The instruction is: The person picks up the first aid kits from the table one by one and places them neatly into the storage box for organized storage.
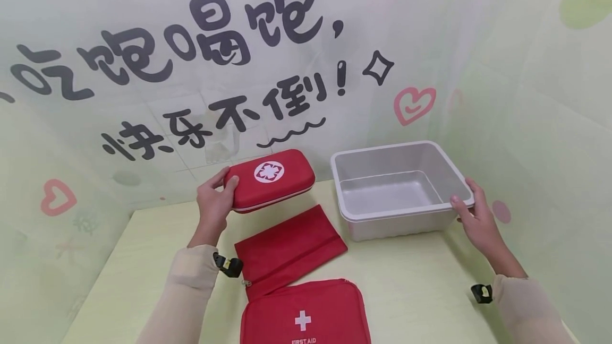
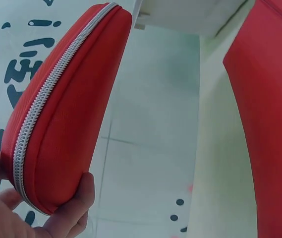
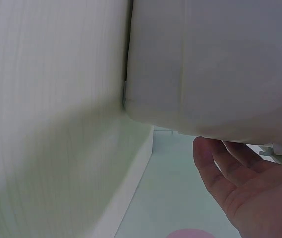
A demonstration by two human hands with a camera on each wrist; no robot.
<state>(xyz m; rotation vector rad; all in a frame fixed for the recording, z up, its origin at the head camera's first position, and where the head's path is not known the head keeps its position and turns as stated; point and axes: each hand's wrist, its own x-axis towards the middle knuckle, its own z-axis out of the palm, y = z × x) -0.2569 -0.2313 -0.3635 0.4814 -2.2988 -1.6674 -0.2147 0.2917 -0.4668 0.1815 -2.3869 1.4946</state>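
My left hand [image 1: 215, 199] grips the left end of a red hard zip case [image 1: 253, 177] with a white round cross emblem, held up above the table. In the left wrist view the case [image 2: 76, 114] shows its silver zipper, with my fingers under its end and the thumb on the other side. My right hand [image 1: 478, 222] pinches the right rim of a grey plastic bin [image 1: 406, 208], thumb over the edge and fingers below. Nothing shows inside the bin. From the right wrist view, my fingers [image 3: 215, 168] lie along the bin's outer wall [image 3: 220, 74].
A flat red zip pouch [image 1: 291, 248] lies on the pale table [image 1: 397, 285] below the case. Nearer me, a red first aid bag [image 1: 306, 315] with a white cross overlaps its lower edge. A printed curtain [image 1: 268, 94] stands behind and at both sides.
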